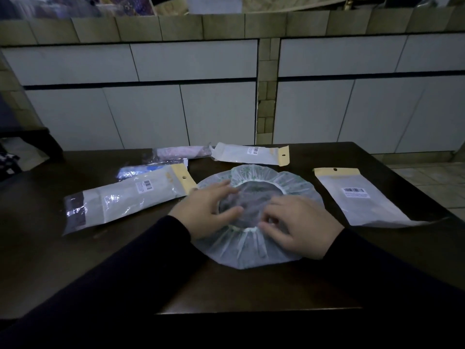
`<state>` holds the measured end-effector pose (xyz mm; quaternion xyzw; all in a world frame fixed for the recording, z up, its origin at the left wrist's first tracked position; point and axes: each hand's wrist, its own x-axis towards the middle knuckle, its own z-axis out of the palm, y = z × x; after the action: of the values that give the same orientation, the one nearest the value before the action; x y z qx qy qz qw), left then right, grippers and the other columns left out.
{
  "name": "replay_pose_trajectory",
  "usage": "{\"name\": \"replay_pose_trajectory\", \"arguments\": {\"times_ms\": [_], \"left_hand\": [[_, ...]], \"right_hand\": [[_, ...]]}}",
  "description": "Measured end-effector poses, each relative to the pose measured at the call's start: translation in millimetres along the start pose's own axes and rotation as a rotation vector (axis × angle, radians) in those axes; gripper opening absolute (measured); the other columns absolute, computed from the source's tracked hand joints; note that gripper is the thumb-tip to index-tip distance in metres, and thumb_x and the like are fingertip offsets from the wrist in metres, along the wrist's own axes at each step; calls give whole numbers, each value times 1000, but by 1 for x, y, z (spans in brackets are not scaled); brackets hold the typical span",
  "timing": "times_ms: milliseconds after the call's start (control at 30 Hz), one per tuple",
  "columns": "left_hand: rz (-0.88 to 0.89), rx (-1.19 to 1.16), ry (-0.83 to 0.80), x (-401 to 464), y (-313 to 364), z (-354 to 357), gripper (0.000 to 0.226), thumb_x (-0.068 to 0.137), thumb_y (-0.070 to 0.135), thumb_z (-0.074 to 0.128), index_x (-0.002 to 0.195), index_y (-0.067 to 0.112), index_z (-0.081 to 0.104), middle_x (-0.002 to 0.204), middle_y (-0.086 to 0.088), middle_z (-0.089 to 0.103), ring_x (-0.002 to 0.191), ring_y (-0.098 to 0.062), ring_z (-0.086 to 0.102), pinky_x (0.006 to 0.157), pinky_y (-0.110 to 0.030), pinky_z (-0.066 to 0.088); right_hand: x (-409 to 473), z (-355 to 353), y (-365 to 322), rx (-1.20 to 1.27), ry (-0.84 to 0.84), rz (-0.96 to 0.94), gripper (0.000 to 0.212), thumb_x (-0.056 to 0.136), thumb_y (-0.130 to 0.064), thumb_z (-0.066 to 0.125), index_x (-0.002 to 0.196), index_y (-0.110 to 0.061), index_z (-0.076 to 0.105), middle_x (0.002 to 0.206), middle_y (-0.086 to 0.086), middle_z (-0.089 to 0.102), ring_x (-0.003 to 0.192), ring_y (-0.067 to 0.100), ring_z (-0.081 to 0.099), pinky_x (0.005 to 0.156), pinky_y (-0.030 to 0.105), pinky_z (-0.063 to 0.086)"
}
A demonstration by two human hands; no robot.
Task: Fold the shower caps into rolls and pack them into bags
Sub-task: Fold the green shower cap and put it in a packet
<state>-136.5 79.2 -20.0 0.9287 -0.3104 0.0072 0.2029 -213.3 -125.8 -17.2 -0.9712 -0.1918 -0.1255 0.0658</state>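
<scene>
Left hand [205,209] lies flat, fingers spread, on the shower cap [254,222]; right hand [299,226] has fingers curled at the elastic opening, apparently pinching film, though the grip is unclear. The cap lies spread open at desk [251,288] centre. Judged thin, light, limp and slippery; best taken at the gathered elastic rim. Bags [367,197] lie either side and beyond. Dim light obscures the far bags' contents.
</scene>
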Motion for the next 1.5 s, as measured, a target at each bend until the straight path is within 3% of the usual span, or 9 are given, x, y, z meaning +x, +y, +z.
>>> {"name": "replay_pose_trajectory", "arguments": {"times_ms": [133, 300, 567, 700, 800, 900, 1133, 1333, 1500], "left_hand": [[-5, 91, -103, -5, -30, -8, 53, 85, 59, 50, 132, 35, 49, 146, 16, 40, 127, -7, 44, 104, -27, 36], [50, 46, -72, -14, -44, -9, 61, 78, 75, 38, 124, 38, 57, 139, 18, 48, 122, -4, 50, 103, -33, 42], [146, -55, -16, -20, -54, -13, 24, 72, 59, 57, 83, 40, 64, 121, 20, 61, 108, 9, 56, 92, -24, 48], [86, -107, -55, -19, -55, -16, 5, 81, 38, 66, 82, 35, 71, 120, 25, 60, 105, 8, 58, 90, -22, 48], [30, -108, -100, -15, -60, -18, 47, 88, -6, 49, 90, 35, 72, 125, 28, 55, 118, 3, 51, 101, -20, 41], [13, -35, -151, -11, -61, -20, 69, 81, -18, 39, 100, 42, 67, 130, 31, 48, 127, 0, 42, 103, -14, 33], [36, 13, -208, -9, -63, -25, 79, 77, -18, 42, 110, 52, 57, 129, 38, 42, 124, 4, 41, 100, -13, 37], [48, -4, -111, -5, -73, -20, 49, 84, 5, 63, 124, 33, 59, 126, 30, 48, 113, 5, 50, 82, 1, 32], [133, -50, -48, -2, -76, -18, 31, 79, 16, 70, 101, 37, 70, 119, 18, 64, 110, -1, 59, 96, -26, 47]], "right_hand": [[0, -3, 5, 209, -274, 14, 31, 86, -60, 50, 88, -30, 57, 84, -11, 58, 77, 5, 54, 71, 27, 49], [1, -12, 27, 445, -436, 103, 28, 76, -51, 71, 91, -28, 65, 91, -2, 64, 85, 13, 57, 75, 29, 49], [2, -21, 26, 460, -538, 153, 29, 70, -43, 79, 94, -32, 69, 102, -2, 60, 92, 14, 53, 76, 24, 45], [4, -22, 25, 470, -546, 172, 15, 77, -38, 75, 91, -35, 71, 101, -2, 60, 87, 12, 51, 81, 33, 48], [6, -23, 26, 428, -558, 178, 7, 84, -32, 70, 91, -33, 70, 99, -10, 60, 92, 10, 54, 81, 27, 48], [12, -21, 30, 401, -517, 243, 9, 90, -27, 63, 97, -27, 68, 96, -17, 61, 93, 2, 56, 79, 15, 44], [20, -15, 45, 444, -402, 315, 14, 93, -17, 56, 90, -30, 62, 99, -12, 61, 95, 6, 56, 79, 15, 44], [24, -13, 55, 446, -342, 333, 22, 97, -12, 46, 88, -30, 56, 104, -3, 60, 98, 12, 56, 80, 18, 42], [15, -15, 50, 573, -312, 307, 16, 96, -36, 47, 94, -29, 61, 102, -3, 61, 98, 17, 58, 90, 31, 47]]}}
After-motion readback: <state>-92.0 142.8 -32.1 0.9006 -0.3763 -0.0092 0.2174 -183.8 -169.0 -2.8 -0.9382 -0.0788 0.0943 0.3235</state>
